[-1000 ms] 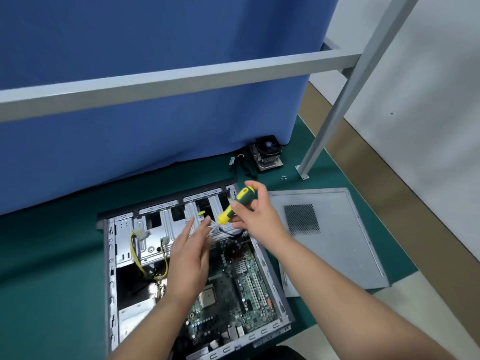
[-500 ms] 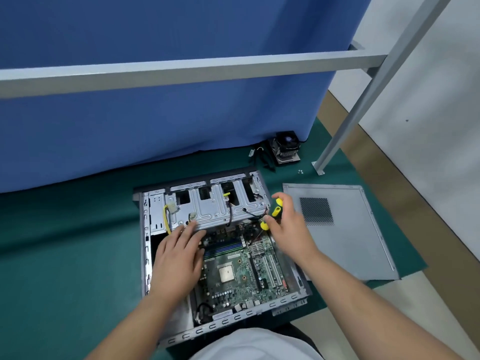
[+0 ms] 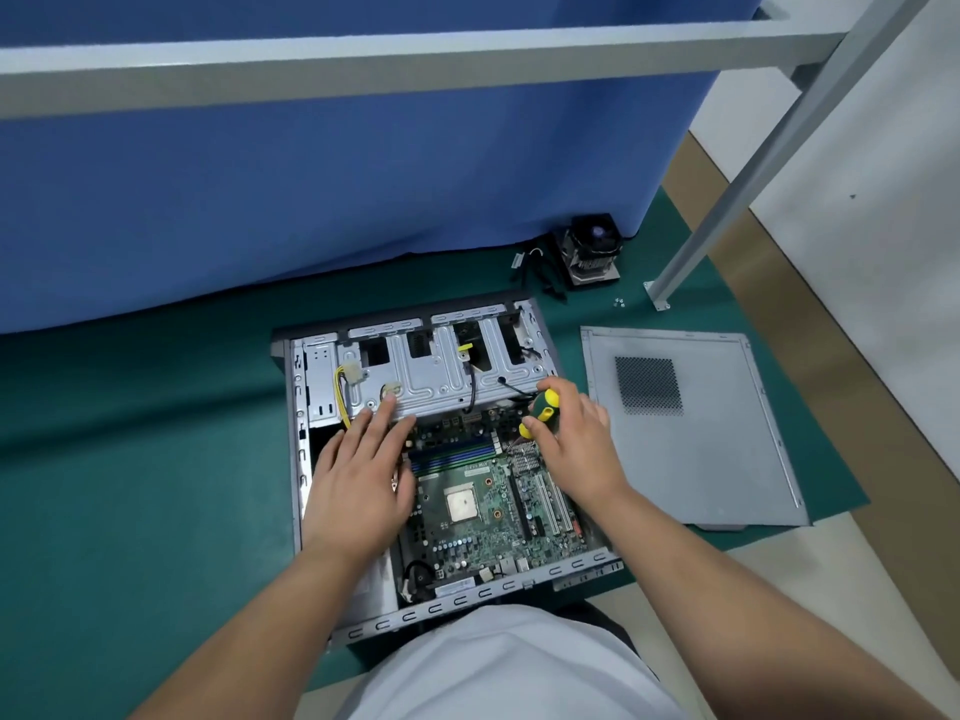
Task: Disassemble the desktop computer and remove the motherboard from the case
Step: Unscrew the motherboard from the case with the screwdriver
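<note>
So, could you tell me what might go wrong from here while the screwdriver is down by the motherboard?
The screwdriver in the right hand points down close to the heatsink; a slip could scratch the motherboard. A black cable runs from the drive cage down towards the board, so lifting may snag it. The left hand rests over the board's edge and may press on components.

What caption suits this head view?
Right hand holds screwdriver over motherboard; left hand rests inside open case.

Mobo (image 3: 488, 506) in case (image 3: 296, 459); side panel (image 3: 717, 459) right.
</note>
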The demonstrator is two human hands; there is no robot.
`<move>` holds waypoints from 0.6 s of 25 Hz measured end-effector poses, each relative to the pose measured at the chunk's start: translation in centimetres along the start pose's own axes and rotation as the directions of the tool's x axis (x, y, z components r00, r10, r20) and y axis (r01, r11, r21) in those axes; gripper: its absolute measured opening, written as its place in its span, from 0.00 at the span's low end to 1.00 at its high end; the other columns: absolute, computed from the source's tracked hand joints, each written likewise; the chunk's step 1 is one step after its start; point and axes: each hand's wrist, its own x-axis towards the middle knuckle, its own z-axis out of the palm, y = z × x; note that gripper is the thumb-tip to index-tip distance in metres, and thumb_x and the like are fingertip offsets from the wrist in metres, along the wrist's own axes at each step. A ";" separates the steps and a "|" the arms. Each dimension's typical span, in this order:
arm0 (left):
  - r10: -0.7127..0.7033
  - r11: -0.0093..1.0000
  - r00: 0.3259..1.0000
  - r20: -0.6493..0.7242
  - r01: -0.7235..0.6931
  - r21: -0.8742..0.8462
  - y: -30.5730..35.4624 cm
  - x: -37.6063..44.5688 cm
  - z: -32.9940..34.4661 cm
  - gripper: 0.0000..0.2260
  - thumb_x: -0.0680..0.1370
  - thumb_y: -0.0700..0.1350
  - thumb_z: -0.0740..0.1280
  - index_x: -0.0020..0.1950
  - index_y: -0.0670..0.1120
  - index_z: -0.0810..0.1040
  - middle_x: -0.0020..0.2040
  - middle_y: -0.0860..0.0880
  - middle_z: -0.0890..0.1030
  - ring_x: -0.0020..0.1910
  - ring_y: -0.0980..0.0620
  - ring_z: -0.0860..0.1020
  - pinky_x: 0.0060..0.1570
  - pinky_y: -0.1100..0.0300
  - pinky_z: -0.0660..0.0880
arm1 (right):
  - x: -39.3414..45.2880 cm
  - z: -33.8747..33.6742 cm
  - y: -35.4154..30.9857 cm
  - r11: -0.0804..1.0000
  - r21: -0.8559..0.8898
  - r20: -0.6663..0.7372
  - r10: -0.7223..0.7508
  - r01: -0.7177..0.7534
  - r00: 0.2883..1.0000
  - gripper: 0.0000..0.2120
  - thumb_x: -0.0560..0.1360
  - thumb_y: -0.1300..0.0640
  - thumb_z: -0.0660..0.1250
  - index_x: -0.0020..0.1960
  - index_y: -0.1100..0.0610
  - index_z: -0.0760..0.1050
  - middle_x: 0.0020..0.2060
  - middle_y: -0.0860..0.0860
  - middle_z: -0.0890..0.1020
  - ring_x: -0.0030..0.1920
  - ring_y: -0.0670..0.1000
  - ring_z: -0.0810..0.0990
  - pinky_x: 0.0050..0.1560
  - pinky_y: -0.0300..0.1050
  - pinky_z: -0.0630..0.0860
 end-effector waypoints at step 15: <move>-0.001 1.000 1.000 0.016 0.000 0.025 0.3 -0.1 -0.2 0.26 0.81 0.55 0.55 0.80 0.57 0.62 0.84 0.56 0.51 0.81 0.50 0.57 0.77 0.47 0.60 | -0.2 0.6 0.4 0.997 -0.064 -0.034 -0.049 0.047 0.998 0.17 0.81 0.45 0.65 0.67 0.44 0.64 0.55 0.47 0.78 0.58 0.52 0.74 0.61 0.46 0.62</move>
